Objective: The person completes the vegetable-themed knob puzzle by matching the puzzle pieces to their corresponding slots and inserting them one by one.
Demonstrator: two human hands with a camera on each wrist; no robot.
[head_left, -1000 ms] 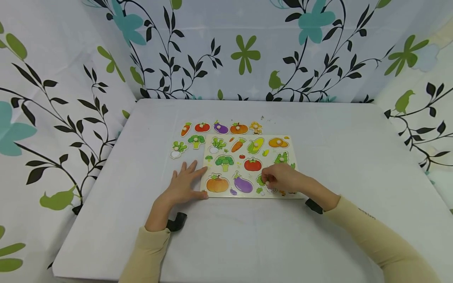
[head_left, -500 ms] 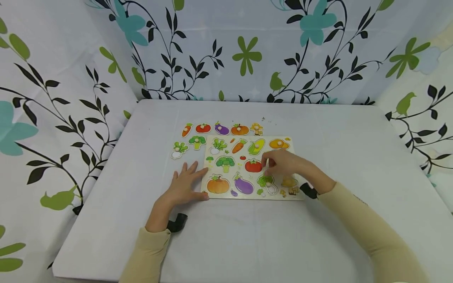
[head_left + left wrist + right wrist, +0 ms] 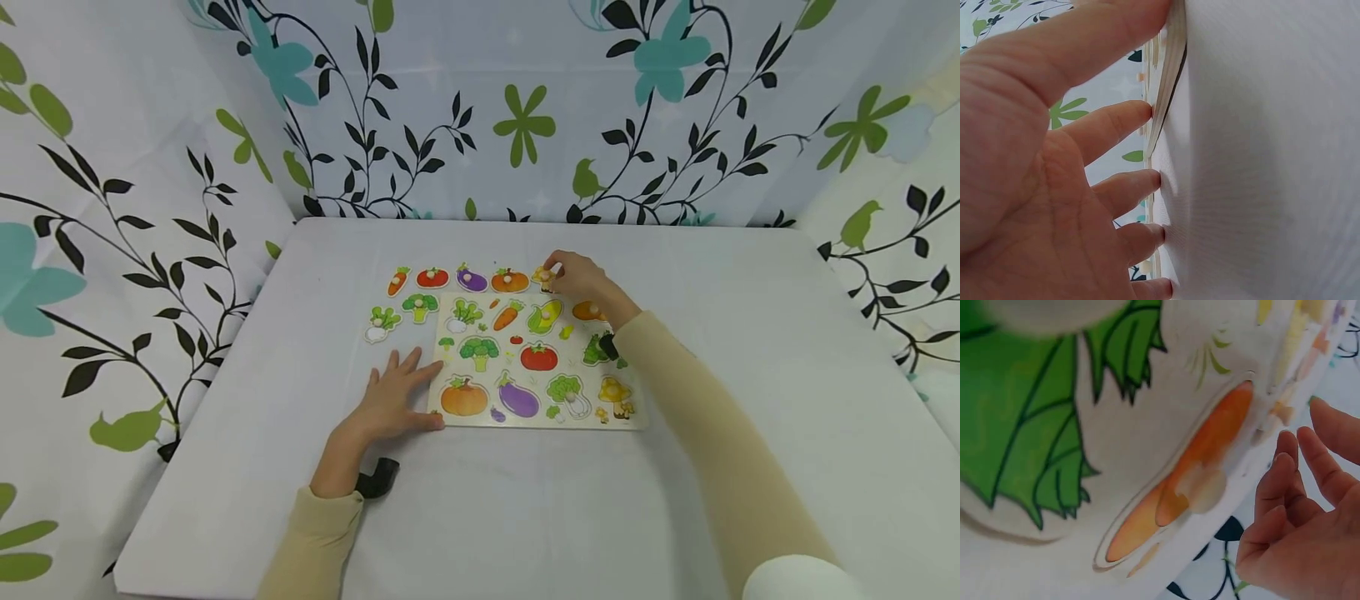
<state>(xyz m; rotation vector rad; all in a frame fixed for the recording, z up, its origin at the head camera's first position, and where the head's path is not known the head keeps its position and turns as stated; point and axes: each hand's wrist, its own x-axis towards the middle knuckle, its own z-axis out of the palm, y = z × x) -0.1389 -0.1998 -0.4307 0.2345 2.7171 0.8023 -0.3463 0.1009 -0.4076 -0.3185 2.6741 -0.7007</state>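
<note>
A vegetable puzzle board [image 3: 551, 404] lies on the white table. My left hand [image 3: 388, 402] rests at its left side with fingers spread and straight, thumb against the near left corner. In the left wrist view, the left hand's fingertips [image 3: 1141, 111] meet the board's edge [image 3: 1172, 56] and the tabletop. My right hand [image 3: 581, 279] reaches past the far edge to the yellow mushroom piece [image 3: 542, 278], fingertips at it. A gap shows between thumb and forefinger of the right hand [image 3: 1300, 519] in the right wrist view; no piece is visibly pinched there.
Knobbed pieces lie beyond the board: carrot [image 3: 398, 281], tomato [image 3: 432, 277], eggplant [image 3: 472, 278] and pumpkin [image 3: 510, 281]. Broccoli [image 3: 420, 307] and radish [image 3: 382, 323] pieces lie left of it. An orange potato piece [image 3: 1191, 469] sits in the board. Patterned curtains [image 3: 450, 83] surround the table.
My right hand has left the cabbage picture at the board's lower right and moved away from me to the mushroom piece. The left hand stays in place.
</note>
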